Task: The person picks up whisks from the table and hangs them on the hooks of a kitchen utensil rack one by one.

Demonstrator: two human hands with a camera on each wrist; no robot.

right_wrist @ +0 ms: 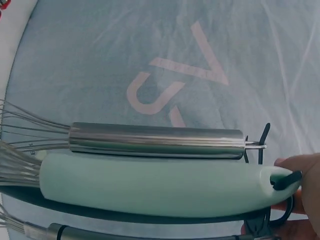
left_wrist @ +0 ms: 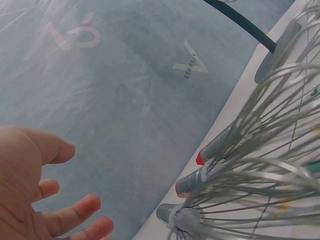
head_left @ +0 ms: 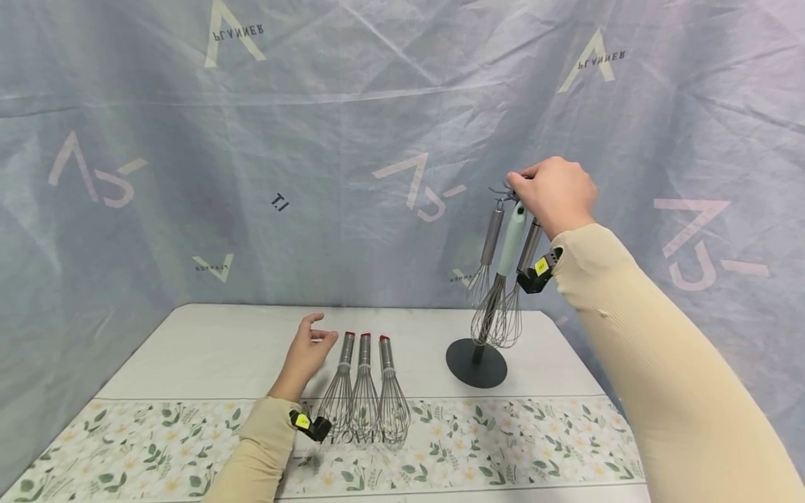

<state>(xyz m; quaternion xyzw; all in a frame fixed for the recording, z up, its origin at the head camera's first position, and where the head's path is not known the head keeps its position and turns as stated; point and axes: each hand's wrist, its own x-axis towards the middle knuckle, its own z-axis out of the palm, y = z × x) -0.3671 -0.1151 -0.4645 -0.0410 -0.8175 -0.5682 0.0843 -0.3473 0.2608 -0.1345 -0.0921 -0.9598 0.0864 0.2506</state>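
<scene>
Whisks point(head_left: 365, 360), three abreast, lie on the table point(head_left: 220, 342), handles pointing away, just right of the nearer left hand point(head_left: 307, 355), loose and empty; the right hand point(head_left: 557, 192) pinches the top of the stand point(head_left: 464, 365).

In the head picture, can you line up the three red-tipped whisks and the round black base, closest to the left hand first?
From the left hand:
1. Left whisk, just right of it.
2. Middle whisk, centre of the row.
3. Right whisk, end of the row.
4. Round black base, farther over, right.
</scene>
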